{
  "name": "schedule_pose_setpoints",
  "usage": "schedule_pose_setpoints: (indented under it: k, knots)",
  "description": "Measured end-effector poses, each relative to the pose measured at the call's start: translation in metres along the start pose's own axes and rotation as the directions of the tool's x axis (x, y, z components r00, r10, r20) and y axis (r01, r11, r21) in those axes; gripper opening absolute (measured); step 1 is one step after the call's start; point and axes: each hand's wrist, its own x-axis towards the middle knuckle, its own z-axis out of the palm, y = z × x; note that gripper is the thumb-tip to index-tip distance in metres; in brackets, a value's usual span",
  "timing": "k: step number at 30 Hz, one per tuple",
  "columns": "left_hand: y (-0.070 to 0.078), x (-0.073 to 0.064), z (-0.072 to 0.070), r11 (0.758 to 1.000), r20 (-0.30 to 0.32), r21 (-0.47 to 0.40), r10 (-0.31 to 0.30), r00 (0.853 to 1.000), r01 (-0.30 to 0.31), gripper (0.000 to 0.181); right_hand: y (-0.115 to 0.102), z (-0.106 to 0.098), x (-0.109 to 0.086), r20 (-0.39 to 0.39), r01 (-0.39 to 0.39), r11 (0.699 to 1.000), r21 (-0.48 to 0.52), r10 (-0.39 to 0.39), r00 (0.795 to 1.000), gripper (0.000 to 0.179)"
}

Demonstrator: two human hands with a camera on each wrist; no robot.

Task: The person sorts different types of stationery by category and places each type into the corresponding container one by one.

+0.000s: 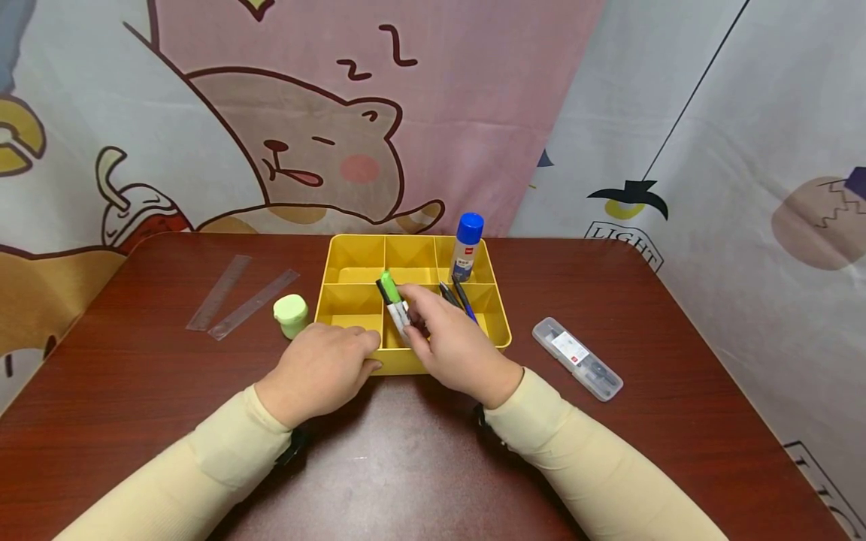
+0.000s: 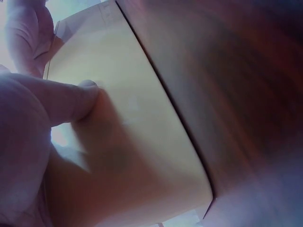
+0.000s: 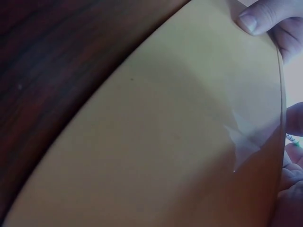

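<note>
A yellow compartment box stands on the table. My left hand grips its front wall; in the left wrist view the thumb lies against the outer face. Inside the front middle compartment my right hand holds a green-capped marker and a black-capped marker between curled fingers and thumb. Both markers tilt up to the left, their lower ends hidden. Just right of that hand, dark pens lean in the box. A blue-capped glue stick stands in the back right compartment.
Two clear rulers lie at the left of the table. A small pale green lidded tub sits beside the box's left side. To the right lies a clear plastic case with dark contents. A printed cloth hangs behind the table.
</note>
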Motion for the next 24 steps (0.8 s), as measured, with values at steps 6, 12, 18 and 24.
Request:
schedule_pose_setpoints:
  k: [6,12,18,24]
  knots:
    - [0.0003,0.0002,-0.0009,1.000,-0.002,-0.002,-0.002,1.000,0.002,0.037,0.0004,0.0005,0.0000,0.018,-0.017,1.000,-0.006,0.017,1.000,0.051]
    - [0.0005,0.0006,-0.0015,1.000,-0.003,-0.007,-0.005,1.000,0.005,0.037,0.0022,0.0015,-0.0002,0.022,-0.011,1.000,-0.022,0.011,1.000,0.052]
    - [0.0003,0.0005,-0.0017,1.000,-0.011,-0.005,0.003,1.000,-0.003,0.036,0.0021,0.0020,0.0001,0.033,-0.023,1.000,-0.014,0.023,0.999,0.052]
    - [0.0005,0.0007,-0.0020,1.000,-0.012,-0.006,0.003,1.000,-0.003,0.036,0.0026,0.0025,0.0009,0.047,-0.037,0.999,-0.007,0.037,0.998,0.052]
